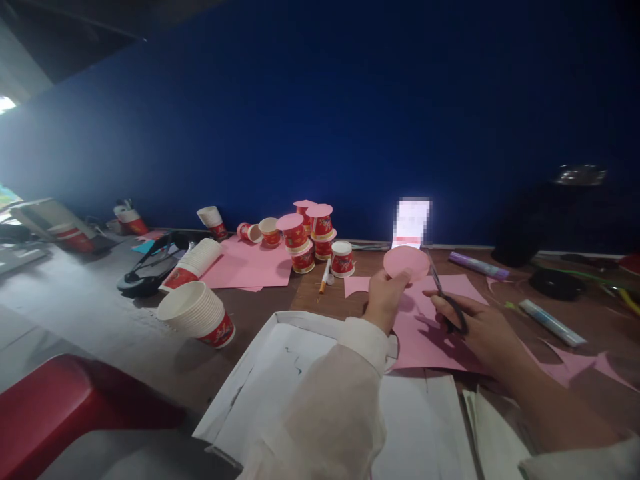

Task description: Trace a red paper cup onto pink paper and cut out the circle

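My left hand (387,297) pinches the lower edge of a round pink paper disc (406,261), held upright above the table. In my right hand (467,320) is a pair of dark-handled scissors (456,317), their blades pointing up beside the disc's right edge. Beneath both hands lies a cut sheet of pink paper (425,347). Red paper cups topped with pink discs (291,223) are stacked left of my hands, and one upright cup (343,260) stands nearer to them.
A white open box (260,373) lies in front. Nested cups (197,310) and a black headset (143,277) are at left. A bright phone screen (413,220) leans at the back. A purple tube (479,265), a clear tube (553,323) and paper scraps (575,367) lie right.
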`<state>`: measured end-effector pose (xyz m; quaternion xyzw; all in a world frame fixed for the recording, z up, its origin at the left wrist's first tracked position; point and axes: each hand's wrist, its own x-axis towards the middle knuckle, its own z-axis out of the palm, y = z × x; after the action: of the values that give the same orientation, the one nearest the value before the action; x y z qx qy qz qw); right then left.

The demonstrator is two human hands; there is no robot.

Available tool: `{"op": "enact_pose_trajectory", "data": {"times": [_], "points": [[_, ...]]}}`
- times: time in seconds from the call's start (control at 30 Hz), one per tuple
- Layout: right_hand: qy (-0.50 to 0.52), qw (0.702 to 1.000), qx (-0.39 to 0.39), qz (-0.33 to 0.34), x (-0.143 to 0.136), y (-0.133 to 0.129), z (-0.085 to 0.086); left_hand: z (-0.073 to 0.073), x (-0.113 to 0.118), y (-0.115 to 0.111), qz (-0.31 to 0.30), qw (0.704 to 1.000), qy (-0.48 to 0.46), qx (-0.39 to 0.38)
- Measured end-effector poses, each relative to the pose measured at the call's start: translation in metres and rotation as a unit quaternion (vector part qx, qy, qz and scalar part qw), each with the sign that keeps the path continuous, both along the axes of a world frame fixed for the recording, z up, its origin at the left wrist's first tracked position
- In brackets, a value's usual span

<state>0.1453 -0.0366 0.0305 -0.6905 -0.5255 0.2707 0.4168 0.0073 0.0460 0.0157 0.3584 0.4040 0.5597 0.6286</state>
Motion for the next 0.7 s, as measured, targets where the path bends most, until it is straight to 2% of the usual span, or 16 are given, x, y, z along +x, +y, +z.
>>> {"op": "enact_pose_trajectory", "data": {"times": [0.7], "points": [[0.002, 1.0, 0.008, 0.002, 0.001, -0.0002, -0.0011, -0.0009, 0.0017, -0.0004, 0.005, 1.0, 0.004, -0.004]]}}
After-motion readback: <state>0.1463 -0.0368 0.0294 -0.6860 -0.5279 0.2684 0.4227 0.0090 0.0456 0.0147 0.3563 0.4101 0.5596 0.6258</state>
